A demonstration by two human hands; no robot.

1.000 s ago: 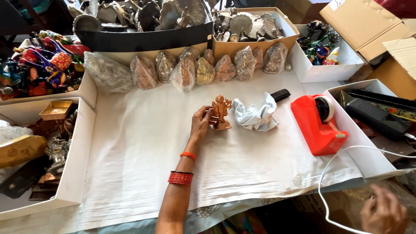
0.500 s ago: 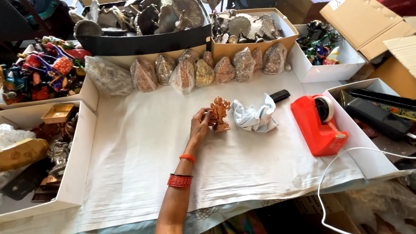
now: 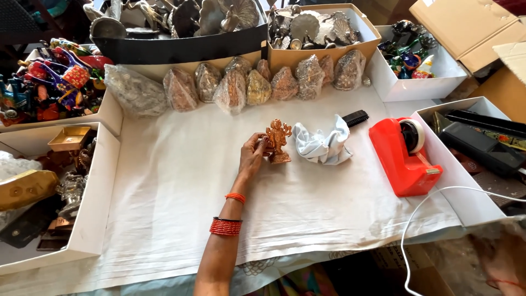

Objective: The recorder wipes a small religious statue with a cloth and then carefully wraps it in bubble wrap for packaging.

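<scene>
Left hand (image 3: pixel 253 156) on upright copper figurine (image 3: pixel 278 141)

Your left hand (image 3: pixel 253 156) was bare, without rings that could be made out. Your forearm carried a thin orange band (image 3: pixel 235 197) near the wrist and a stack of slim red bangles (image 3: pixel 225 227) farther up; no sleeve showed.

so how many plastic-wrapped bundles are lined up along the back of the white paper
10 wrapped bundles, in a row along the back edge of the white paper, from the large grey one to the rightmost; overlaps may hide more.
</scene>
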